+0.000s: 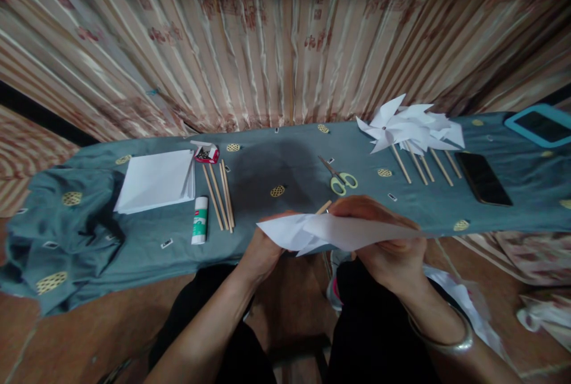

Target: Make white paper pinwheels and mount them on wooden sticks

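A white paper pinwheel (312, 230) is held up over the table's near edge, between my two hands. Its folded blades hide most of my fingers. My left hand (262, 253) grips the pinwheel from the left side. On the other side, my right hand (392, 256) is closed on it, with the knuckles showing above the paper. The end of a wooden stick (324, 207) pokes out behind the paper beside the right fingers. Just beyond lie scissors (342, 183) with pale green handles.
Left on the cloth-covered table (285, 164) are stacked white paper (156, 179), a red box (206, 152) of small metal pieces, several wooden sticks (218, 197) and a glue stick (200, 220). Right are several finished pinwheels (408, 125), a phone (484, 178) and a blue-framed tablet (542, 125).
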Demonstrator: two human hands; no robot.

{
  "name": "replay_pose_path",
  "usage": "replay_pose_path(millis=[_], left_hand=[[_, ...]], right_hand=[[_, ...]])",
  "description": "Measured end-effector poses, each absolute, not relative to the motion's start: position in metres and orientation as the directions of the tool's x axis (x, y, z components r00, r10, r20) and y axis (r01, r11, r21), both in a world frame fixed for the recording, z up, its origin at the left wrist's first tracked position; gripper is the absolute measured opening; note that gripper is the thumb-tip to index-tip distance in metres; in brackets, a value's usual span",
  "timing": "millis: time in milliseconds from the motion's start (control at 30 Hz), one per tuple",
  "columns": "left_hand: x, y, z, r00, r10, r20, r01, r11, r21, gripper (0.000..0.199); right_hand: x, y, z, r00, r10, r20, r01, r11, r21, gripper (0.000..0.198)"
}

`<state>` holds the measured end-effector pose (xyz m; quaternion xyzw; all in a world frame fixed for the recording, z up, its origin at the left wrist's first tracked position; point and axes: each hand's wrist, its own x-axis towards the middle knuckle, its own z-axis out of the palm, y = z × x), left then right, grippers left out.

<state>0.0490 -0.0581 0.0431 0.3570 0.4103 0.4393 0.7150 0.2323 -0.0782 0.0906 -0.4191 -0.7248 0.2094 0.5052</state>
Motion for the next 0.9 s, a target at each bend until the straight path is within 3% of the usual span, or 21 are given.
replay_pose_path(millis=[333,567,667,900], left_hand=[[0.048,-0.057,0.045,0.305,0.929,-0.211,-0.304,0.305,0.903,0.015],[0.050,-0.058,0.050,0.254,0.939,-0.232,-0.241,0.294,0.925,0.015],[0.050,-0.058,0.045,0.230,0.946,-0.228,-0.206,0.277,0.939,0.026],[0.050,-0.061,0.024,0.203,0.944,-0.259,-0.286,0.310,0.906,0.021]], right_hand=[[0.232,-0.079,0.089,-0.136,0.838,0.528,0.379,0.536,-0.754,0.028],[0.228,-0.078,0.089,-0.033,0.921,0.389,0.373,0.372,-0.850,0.019],[0.225,-0.075,0.087,0.026,0.941,0.338,0.319,0.313,-0.895,0.015],[0.221,-0.067,0.072,0.154,0.962,0.226,0.222,0.189,-0.956,0.007]])
